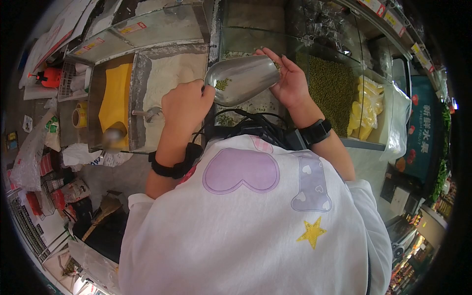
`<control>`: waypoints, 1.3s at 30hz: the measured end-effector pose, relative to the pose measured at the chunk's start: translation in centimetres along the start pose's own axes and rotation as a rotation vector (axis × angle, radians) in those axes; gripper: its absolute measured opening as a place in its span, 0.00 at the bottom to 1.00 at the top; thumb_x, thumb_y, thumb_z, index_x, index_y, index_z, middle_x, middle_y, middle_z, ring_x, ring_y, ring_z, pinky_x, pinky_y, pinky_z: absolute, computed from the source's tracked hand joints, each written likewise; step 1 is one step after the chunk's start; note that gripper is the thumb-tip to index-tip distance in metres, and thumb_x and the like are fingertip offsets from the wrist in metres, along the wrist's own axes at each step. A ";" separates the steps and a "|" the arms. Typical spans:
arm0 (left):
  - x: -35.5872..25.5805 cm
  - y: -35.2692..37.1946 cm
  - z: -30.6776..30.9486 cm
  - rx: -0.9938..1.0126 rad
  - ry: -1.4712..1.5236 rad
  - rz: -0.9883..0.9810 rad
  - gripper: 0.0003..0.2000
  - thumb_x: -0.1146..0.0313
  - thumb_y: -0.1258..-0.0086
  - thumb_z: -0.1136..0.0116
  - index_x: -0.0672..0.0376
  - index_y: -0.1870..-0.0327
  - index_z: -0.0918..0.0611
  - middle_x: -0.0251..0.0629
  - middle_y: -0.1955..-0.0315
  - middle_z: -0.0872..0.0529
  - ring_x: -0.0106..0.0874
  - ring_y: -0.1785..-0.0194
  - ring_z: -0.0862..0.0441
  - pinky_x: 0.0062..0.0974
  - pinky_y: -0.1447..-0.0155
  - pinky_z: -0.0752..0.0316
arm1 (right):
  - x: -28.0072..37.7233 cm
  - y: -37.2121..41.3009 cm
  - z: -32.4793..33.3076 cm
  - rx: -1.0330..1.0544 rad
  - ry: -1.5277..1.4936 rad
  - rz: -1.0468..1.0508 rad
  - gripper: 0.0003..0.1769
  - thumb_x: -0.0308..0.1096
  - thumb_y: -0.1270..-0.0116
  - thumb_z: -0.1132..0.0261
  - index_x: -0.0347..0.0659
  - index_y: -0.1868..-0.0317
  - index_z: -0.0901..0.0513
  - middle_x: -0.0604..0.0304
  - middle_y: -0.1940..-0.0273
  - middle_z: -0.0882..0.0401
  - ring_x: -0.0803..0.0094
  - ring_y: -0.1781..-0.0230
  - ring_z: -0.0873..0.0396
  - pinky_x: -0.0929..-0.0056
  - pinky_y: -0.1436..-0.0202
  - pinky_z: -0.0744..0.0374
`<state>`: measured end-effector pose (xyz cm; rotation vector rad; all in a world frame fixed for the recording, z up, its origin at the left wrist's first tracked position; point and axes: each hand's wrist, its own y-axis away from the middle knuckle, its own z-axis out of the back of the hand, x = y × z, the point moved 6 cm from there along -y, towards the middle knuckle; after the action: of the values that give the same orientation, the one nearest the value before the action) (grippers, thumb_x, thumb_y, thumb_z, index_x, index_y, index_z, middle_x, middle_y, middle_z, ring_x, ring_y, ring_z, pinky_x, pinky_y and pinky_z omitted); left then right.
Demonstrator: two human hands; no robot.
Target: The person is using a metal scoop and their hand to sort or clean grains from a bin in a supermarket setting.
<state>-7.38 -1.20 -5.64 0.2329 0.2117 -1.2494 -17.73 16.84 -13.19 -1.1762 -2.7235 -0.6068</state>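
In upper centre, two hands (pixel 187 102) (pixel 292 81), one metal scoop (pixel 246 78); mid-frame, two black wristbands (pixel 171 168) (pixel 317 132), one purple heart patch (pixel 241 169), one yellow star patch (pixel 312 232).

Carries, in a row of bins (pixel 137 84), left to right: yellow material (pixel 115 93), pale powder (pixel 177 69), scattered green beans (pixel 226 119), heaped green beans (pixel 329 83) and yellow packets (pixel 368 101).

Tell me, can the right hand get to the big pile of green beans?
Probably yes: the right hand is close beside the bean pile, whose top looks uncovered near the arm. But the hand is at the scoop, so it may have to leave that first.
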 end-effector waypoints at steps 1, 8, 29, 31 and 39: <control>0.0 0.0 0.0 0.003 -0.002 0.004 0.15 0.58 0.42 0.51 0.60 0.76 0.19 0.47 0.80 0.19 0.46 0.73 0.20 0.40 0.68 0.26 | 0.0 0.0 0.1 0.000 -0.001 0.001 0.26 0.39 0.27 0.63 0.28 0.37 0.38 0.44 0.36 0.37 0.56 0.36 0.37 0.63 0.33 0.35; 0.0 -0.1 -0.2 0.006 -0.010 0.005 0.16 0.57 0.41 0.52 0.60 0.76 0.19 0.48 0.79 0.19 0.46 0.73 0.20 0.41 0.67 0.26 | -0.1 -0.1 0.2 0.014 0.023 -0.034 0.26 0.39 0.27 0.63 0.28 0.38 0.38 0.44 0.37 0.36 0.58 0.38 0.34 0.66 0.35 0.32; -0.2 -0.1 -0.4 0.014 0.008 0.007 0.15 0.57 0.41 0.52 0.60 0.76 0.19 0.47 0.79 0.19 0.46 0.72 0.20 0.41 0.67 0.27 | -0.4 0.4 -0.6 -0.040 0.097 -0.035 0.25 0.38 0.26 0.64 0.28 0.39 0.38 0.44 0.39 0.34 0.58 0.40 0.32 0.67 0.35 0.32; 0.0 -0.1 -0.7 0.019 0.037 0.008 0.15 0.56 0.40 0.52 0.59 0.75 0.21 0.48 0.78 0.20 0.48 0.71 0.22 0.41 0.67 0.29 | -0.4 0.4 -0.6 -0.055 0.104 -0.032 0.25 0.38 0.26 0.64 0.28 0.39 0.38 0.44 0.39 0.34 0.58 0.39 0.33 0.67 0.35 0.32; 0.3 -0.5 -2.7 0.034 0.132 -0.003 0.15 0.57 0.40 0.53 0.58 0.75 0.20 0.46 0.78 0.19 0.47 0.71 0.21 0.41 0.67 0.29 | -0.5 0.5 -0.3 -0.041 0.059 -0.053 0.25 0.38 0.28 0.59 0.30 0.36 0.38 0.47 0.36 0.37 0.59 0.35 0.38 0.64 0.30 0.41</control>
<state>-7.80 -0.85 -8.33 0.3450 0.3048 -1.2426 -17.06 16.67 -12.90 -1.0801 -2.7132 -0.6951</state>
